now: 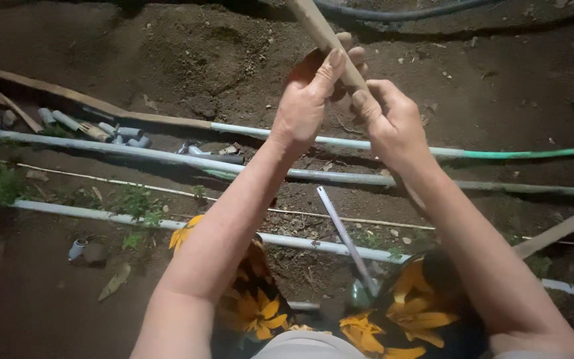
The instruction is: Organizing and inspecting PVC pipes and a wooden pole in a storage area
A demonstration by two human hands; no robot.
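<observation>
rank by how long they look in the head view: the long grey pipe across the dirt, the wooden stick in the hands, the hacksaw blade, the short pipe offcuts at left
1. long grey pipe, spans nearly the whole frame
2. wooden stick and hacksaw blade: unsure, the stick runs out of frame and sits nearer the camera
3. short pipe offcuts, smallest

Both hands hold a wooden stick (320,40) above the pipes (167,157) lying across the ground; pipe fittings (94,127) lie far left, a hacksaw (347,239) below the hands
</observation>
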